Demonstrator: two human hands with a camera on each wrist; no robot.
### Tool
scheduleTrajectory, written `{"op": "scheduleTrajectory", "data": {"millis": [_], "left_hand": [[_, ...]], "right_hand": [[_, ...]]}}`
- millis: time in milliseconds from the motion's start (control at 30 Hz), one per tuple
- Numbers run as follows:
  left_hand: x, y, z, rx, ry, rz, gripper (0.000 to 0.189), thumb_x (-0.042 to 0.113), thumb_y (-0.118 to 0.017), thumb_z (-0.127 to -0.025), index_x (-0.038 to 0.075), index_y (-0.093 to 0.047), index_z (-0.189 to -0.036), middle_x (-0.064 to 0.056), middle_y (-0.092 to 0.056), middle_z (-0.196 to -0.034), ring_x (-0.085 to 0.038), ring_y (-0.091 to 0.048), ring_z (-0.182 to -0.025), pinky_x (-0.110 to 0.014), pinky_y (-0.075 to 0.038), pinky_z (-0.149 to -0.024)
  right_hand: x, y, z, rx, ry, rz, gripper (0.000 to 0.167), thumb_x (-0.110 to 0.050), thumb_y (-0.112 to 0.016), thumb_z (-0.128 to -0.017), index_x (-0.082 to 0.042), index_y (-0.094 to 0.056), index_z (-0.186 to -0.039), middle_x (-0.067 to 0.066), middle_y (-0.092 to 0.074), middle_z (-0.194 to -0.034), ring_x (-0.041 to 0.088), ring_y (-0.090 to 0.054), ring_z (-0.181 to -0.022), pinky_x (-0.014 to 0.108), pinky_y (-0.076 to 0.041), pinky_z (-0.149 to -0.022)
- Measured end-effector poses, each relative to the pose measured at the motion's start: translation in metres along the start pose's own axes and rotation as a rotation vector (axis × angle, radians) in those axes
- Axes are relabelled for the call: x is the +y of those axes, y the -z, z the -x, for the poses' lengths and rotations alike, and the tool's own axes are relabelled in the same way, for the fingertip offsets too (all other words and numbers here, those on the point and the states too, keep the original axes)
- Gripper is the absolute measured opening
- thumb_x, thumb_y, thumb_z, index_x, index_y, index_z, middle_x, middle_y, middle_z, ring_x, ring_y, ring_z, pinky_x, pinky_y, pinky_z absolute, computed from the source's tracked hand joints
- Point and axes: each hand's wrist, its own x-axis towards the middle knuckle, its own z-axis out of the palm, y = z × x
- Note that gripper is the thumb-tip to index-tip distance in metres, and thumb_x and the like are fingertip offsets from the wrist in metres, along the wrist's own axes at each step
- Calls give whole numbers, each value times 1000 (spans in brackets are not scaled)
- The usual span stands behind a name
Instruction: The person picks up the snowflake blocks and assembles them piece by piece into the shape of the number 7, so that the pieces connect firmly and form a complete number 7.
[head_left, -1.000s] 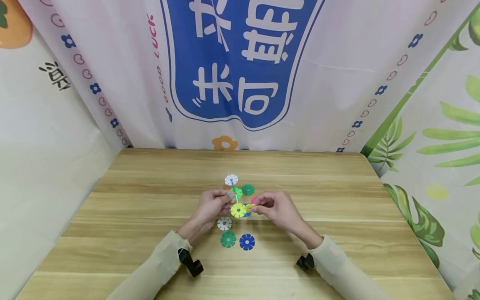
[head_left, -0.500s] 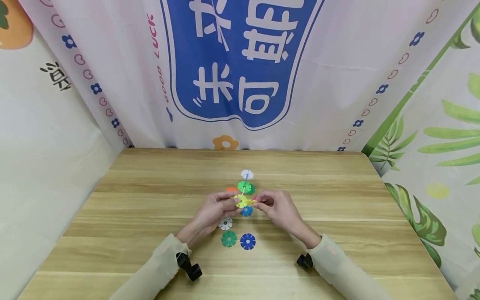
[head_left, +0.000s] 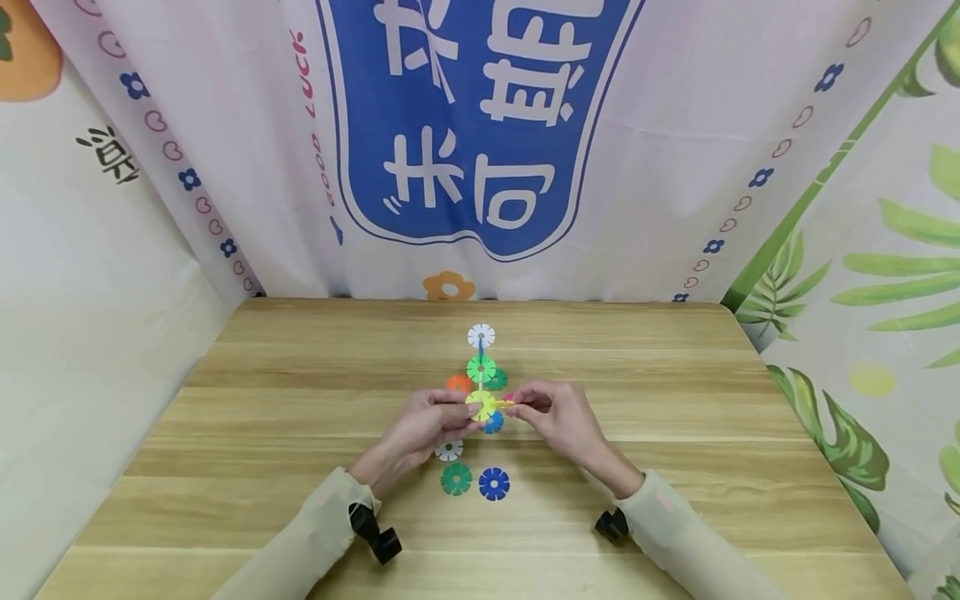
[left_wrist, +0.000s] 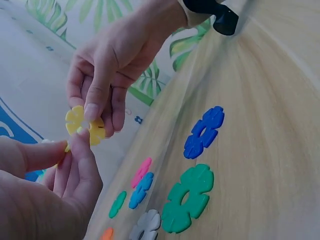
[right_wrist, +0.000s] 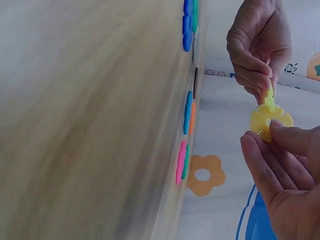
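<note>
My left hand (head_left: 429, 418) pinches a yellow-green slotted snowflake disc (head_left: 482, 406) between thumb and fingers. From it a chain of joined discs runs away from me: a white one seen edge-on, a bright green disc (head_left: 481, 368), a blue one edge-on, and a white disc (head_left: 482, 336) at the far end. My right hand (head_left: 561, 419) pinches a deeper yellow snowflake disc (right_wrist: 261, 121) by its edge. In both wrist views this yellow disc meets the yellow-green one at its rim, the two standing at an angle. Both hands are raised above the table.
Loose discs lie on the wooden table (head_left: 637, 350): dark blue (head_left: 494, 483), green (head_left: 456, 479), grey-white (left_wrist: 146, 226), lighter blue (left_wrist: 141, 190), pink (left_wrist: 141, 172), orange (head_left: 459, 382) and another green (head_left: 497, 379). A printed curtain (head_left: 660, 167) hangs behind the table.
My left fingers have shifted from beside the bright green disc to the yellow-green one. The chain has swung up straighter, its white end farther from me. My right hand has barely moved.
</note>
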Motion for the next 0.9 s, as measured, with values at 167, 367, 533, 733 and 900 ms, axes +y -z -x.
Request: {"op": "scheduleTrajectory", "data": {"millis": [167,367,533,733,900], "left_hand": [[1,0,0,-35,8,-6,21,-5,-71,-94,-5,-60,-112,-11,-71,-93,-15,-76,-76,-21,-66,-75],[-1,4,4,-39,17,-10,10,-6,-70,-93,2,-65,-97,-8,-73,-86,-13,-75,-71,-19,-64,-67],[-6,3,4,-56,37,-8,9,-4,-71,-94,1,-66,-99,-7,-75,-84,-11,-74,-70,-19,-63,-67],[-7,1,-1,-36,33,-29,17,-4,-70,-94,-2,-61,-108,-8,-73,-87,-11,-74,-70,-17,-63,-67],[-9,3,-4,-35,28,-65,25,-1,-73,-94,-5,-61,-116,-9,-72,-92,-12,-76,-73,-18,-64,-69]], "right_hand": [[-3,0,1,11,-11,-51,7,-1,-81,-89,-5,-79,-94,12,-81,-92,27,-79,-78,43,-68,-69],[-6,-4,1,-35,28,-86,7,3,-79,-89,-1,-79,-95,16,-80,-91,32,-79,-77,44,-68,-69],[-5,-7,2,-37,77,-52,4,3,-79,-89,3,-78,-93,15,-80,-87,34,-77,-73,37,-67,-62],[-2,-4,2,-51,39,-44,6,1,-80,-88,-1,-79,-94,15,-80,-89,27,-77,-74,37,-68,-66],[3,7,-4,-181,-17,25,6,-11,-82,-91,-8,-77,-93,6,-78,-90,14,-74,-80,22,-66,-74]]}}
